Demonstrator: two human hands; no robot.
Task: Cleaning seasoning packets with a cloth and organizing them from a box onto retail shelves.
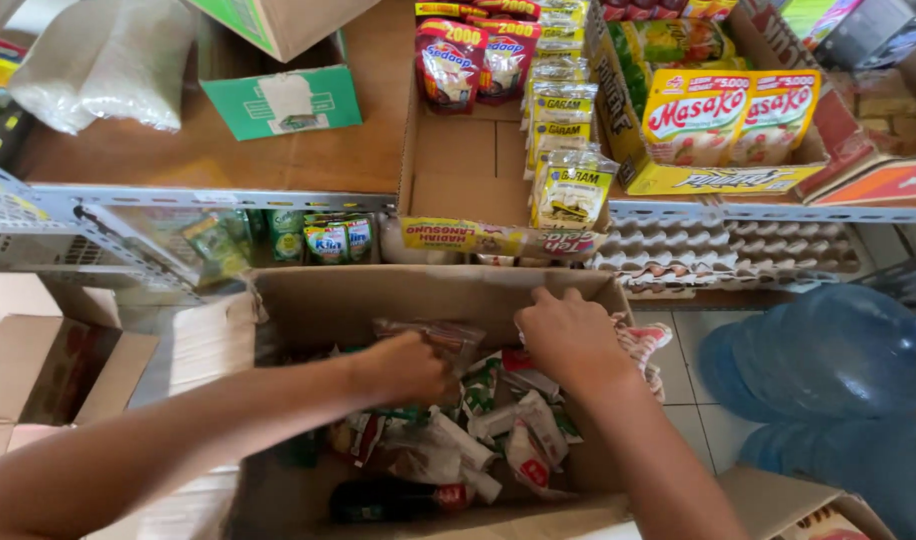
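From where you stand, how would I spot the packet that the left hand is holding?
Find the open cardboard box below the metal shelf, full of sachets. The left hand grips a clear crinkled packet at the box's middle, raised above the white, red and green sachets.

Two bare forearms come into view from the near edge, one from the near left corner, one from the near right. No sleeve shows on either arm up to the frame's edge. The left hand [403,367] carries no ring, watch or band that can be made out, and the wrist behind it is plain. The right hand [570,335] is just as plain, wrist uncovered. Nails are too small and blurred to tell.
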